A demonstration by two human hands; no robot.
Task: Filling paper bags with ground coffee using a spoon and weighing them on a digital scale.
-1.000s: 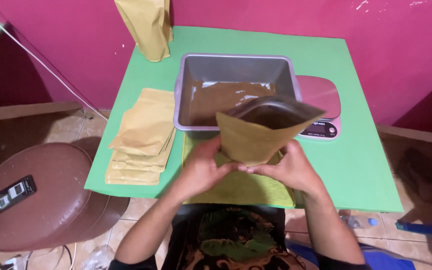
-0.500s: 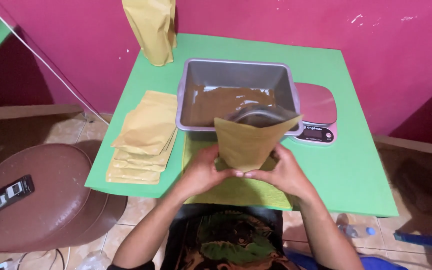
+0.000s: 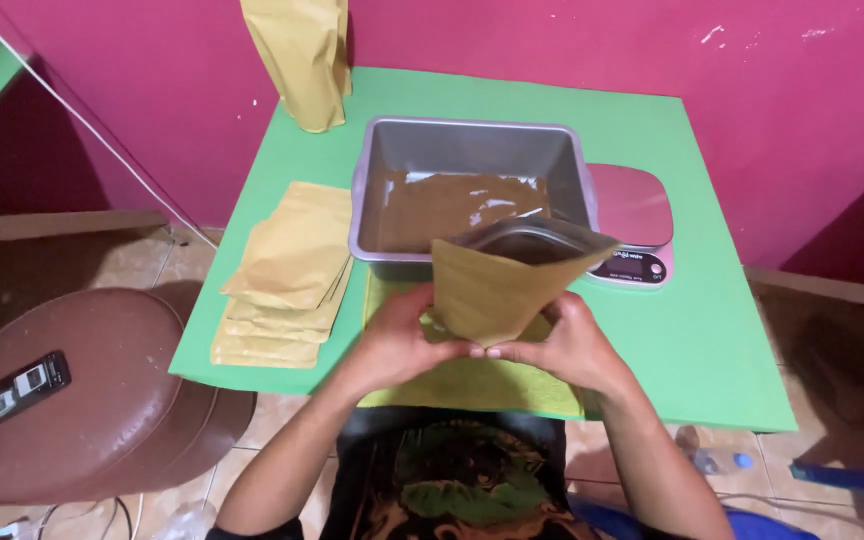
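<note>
Pouch (image 3: 497, 290) of brown paper stands open between both my hands. My left fingers (image 3: 422, 335) and right fingers (image 3: 527, 350) grip its bottom, above the green desk (image 3: 712, 330).

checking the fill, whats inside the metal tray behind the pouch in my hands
The metal tray holds a shallow layer of brown powder, with bare shiny patches of floor showing through. The open kraft pouch, held by the left hand and right hand, covers the tray's front right part.

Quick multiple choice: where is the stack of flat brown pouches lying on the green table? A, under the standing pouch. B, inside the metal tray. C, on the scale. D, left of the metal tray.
D: the stack of flat brown pouches lies on the green table, left of the metal tray.
</note>
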